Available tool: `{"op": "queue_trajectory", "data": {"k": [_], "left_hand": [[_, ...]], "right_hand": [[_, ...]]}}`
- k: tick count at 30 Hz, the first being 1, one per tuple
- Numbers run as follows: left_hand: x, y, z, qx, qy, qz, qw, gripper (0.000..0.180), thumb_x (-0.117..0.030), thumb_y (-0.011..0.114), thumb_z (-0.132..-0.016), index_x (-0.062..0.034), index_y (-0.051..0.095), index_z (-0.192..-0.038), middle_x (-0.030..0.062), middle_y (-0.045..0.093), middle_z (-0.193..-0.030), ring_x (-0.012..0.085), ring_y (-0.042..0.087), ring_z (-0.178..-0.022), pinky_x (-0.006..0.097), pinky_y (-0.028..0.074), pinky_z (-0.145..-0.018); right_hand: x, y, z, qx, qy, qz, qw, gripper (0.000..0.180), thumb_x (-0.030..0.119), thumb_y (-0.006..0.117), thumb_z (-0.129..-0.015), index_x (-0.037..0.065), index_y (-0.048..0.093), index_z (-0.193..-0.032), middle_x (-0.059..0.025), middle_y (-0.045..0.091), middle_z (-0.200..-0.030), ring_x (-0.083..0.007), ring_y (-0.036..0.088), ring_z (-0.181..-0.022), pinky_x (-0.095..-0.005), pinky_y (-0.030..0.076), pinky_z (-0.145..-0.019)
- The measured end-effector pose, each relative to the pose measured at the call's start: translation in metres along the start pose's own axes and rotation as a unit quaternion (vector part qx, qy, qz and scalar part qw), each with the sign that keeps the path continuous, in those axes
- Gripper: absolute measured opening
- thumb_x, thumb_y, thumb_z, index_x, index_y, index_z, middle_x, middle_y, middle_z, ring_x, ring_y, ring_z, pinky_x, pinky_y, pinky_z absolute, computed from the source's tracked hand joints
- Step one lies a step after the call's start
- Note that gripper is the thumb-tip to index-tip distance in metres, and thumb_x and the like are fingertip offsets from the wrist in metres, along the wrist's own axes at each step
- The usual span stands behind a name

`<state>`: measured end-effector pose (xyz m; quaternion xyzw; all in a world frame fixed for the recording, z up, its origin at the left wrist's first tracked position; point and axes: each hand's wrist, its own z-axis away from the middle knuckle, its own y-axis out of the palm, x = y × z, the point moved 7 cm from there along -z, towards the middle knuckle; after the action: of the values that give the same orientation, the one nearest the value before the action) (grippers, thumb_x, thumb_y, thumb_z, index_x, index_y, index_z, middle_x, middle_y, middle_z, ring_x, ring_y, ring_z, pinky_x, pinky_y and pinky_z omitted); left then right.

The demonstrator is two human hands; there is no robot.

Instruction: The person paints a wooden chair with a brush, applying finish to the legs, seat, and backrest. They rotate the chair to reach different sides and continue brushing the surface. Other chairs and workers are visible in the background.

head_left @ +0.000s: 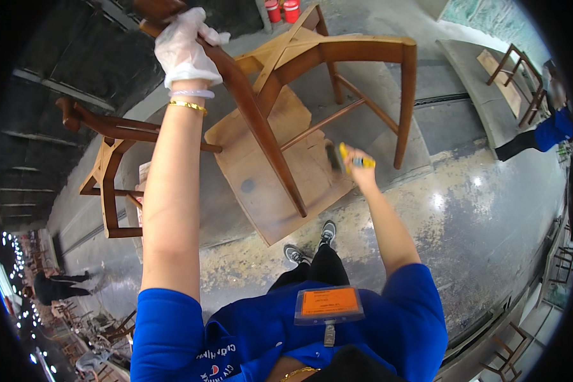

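Above the concrete floor [490, 210], left hand [183, 48] grips the chair [280, 127], right hand [358, 167] clutching a brush [339, 156].

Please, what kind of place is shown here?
Probably a furniture workshop or factory. The gloved left hand tilts a brown wooden chair, the right hand holds a yellow-handled brush, and more wooden chair frames stand on the grey concrete floor.

A worn, glossy concrete floor [490, 216] is carrying a wooden chair [118, 172] standing just beside the left hand [183, 48].
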<state>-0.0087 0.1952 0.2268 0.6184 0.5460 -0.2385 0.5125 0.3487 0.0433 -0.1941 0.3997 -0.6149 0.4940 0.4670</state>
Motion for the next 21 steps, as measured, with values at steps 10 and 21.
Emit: {"op": "queue_trajectory", "data": {"k": [10,21], "left_hand": [[-0.003,0.011,0.027,0.056,-0.011,0.084,0.995,0.010,-0.001,0.074,-0.086,0.0034,0.069,-0.093,0.0045,0.054,-0.069,0.0198,0.055,-0.061,0.046,0.061,-0.081],[-0.031,0.054,0.064,-0.070,0.062,0.009,0.996,0.012,-0.002,0.063,-0.085,0.0041,0.064,-0.095,0.0060,0.055,-0.072,0.0173,0.049,-0.063,0.038,0.052,-0.071]], "right_hand": [[-0.111,-0.262,0.425,-0.298,0.323,0.206,0.874,0.034,0.032,0.088,-0.082,0.003,0.069,-0.080,-0.0090,0.069,-0.085,-0.0188,0.065,-0.075,-0.0345,0.054,-0.077],[-0.127,-0.477,0.455,-0.335,0.437,0.401,0.733,0.040,0.040,0.080,-0.085,0.001,0.075,-0.095,-0.0235,0.074,-0.090,-0.0448,0.072,-0.087,-0.0524,0.056,-0.077]]}}
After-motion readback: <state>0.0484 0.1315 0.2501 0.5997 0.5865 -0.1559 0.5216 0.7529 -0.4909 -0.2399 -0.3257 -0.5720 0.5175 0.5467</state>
